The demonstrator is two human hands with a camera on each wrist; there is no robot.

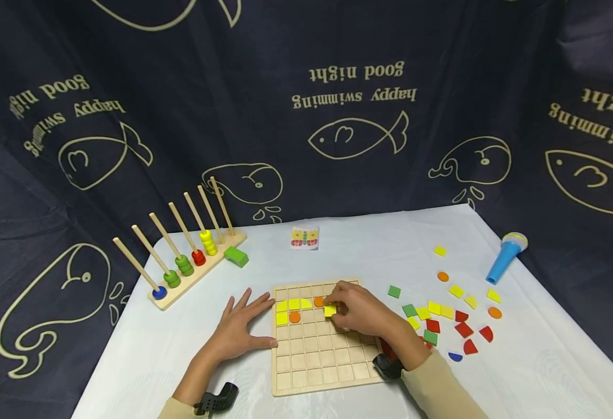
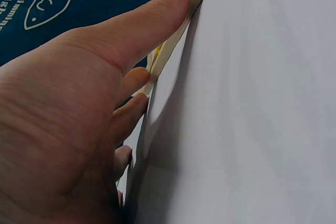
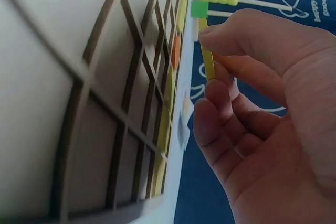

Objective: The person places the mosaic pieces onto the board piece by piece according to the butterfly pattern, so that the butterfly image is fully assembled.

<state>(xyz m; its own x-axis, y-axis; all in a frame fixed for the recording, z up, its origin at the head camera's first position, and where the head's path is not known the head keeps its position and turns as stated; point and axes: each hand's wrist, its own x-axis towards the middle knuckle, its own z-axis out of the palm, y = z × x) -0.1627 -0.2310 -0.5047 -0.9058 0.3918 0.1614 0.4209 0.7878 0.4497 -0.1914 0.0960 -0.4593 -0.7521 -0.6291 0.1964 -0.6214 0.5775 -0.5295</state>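
Note:
Between the thumb and fingers of my right hand [image 1: 361,308] is a yellow square tile [image 1: 330,311], held over the wooden grid board [image 1: 314,364]. In the right wrist view the pinched yellow tile [image 3: 208,59] stands edge-on, apart from the grid. My left hand [image 1: 235,331] has its fingers spread, with thumb and fingertips touching the board's left edge. Along the upper rows sit yellow tiles [image 1: 282,318] and orange round tiles [image 1: 294,317]. The left wrist view shows my thumb [image 2: 163,6] against the board's rim.
Loose tiles [image 1: 446,312] in several colours are scattered right of the board. A blue toy microphone [image 1: 505,257] lies farther right. A peg stand [image 1: 202,270] with coloured beads and a green block [image 1: 236,256] are at the back left. A butterfly picture card [image 1: 304,238] lies behind the board.

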